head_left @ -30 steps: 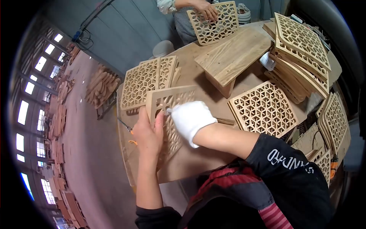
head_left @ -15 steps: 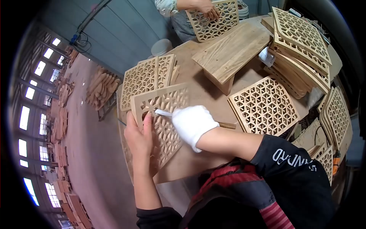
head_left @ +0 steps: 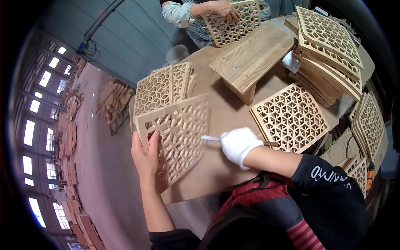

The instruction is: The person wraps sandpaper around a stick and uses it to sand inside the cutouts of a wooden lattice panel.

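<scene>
My bare left hand (head_left: 144, 162) grips a wooden lattice panel (head_left: 180, 134) by its left side, the thumb lying over the frame near an opening. The panel is tilted up off the table and slightly blurred. In a white glove, my right hand (head_left: 239, 146) is closed around a chisel (head_left: 211, 138) with a flat metal blade and a wooden handle. The blade points left, close to the panel's right edge; whether it touches cannot be made out. Right of the glove, another lattice panel (head_left: 290, 117) lies on a like one.
A wooden bench-like block (head_left: 252, 56) stands mid-table. Lattice panels (head_left: 160, 88) lean behind the held one, and a tall stack (head_left: 329, 37) rises at the right. Across the table (head_left: 223, 110), a co-worker's hand (head_left: 226, 10) holds another panel. A white bucket (head_left: 177, 54) stands beyond the edge.
My right hand has moved right and slightly down with the chisel, drawing its tip away from the panel's upper-left openings. My left hand and the panel have shifted slightly left and down.
</scene>
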The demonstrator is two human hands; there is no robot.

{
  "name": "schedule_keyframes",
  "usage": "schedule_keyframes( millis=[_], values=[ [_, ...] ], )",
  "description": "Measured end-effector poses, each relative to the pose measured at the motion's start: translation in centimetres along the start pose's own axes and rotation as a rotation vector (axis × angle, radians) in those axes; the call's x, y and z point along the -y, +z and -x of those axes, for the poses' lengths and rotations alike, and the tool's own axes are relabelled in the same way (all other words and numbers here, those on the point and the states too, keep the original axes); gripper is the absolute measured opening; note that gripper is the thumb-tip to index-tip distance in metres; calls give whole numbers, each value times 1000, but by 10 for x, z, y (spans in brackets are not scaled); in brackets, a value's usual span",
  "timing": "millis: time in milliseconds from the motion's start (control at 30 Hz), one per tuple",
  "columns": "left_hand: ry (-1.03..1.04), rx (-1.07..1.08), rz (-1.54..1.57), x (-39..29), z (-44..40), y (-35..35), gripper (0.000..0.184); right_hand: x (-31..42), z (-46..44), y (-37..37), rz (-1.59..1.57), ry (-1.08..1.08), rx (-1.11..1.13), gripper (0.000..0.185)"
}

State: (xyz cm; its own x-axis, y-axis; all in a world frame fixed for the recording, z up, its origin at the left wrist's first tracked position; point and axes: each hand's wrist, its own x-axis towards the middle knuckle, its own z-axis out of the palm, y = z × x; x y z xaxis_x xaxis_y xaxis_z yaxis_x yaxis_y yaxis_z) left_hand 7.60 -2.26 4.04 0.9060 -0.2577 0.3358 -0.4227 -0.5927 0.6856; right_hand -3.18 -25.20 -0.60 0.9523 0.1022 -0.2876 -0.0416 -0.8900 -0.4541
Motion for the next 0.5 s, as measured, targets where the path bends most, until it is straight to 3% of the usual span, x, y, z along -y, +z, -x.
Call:
schedule_keyframes(
  millis=[167, 300, 400, 500],
  values=[
    [-49, 53, 107, 17, 6, -8, 25, -4, 3, -2, -221, -18, -103, 25],
    [48, 93, -40, 6, 11, -8, 41, 8, 7, -1, -372, -105, -167, 23],
    [17, 98, -60, 0, 15, -3, 39, 23, 13, -15, -451, -134, -181, 21],
    [7, 18, -112, -5, 18, 4, 45, 31, 7, -7, -325, -260, -418, 16]
  ],
)
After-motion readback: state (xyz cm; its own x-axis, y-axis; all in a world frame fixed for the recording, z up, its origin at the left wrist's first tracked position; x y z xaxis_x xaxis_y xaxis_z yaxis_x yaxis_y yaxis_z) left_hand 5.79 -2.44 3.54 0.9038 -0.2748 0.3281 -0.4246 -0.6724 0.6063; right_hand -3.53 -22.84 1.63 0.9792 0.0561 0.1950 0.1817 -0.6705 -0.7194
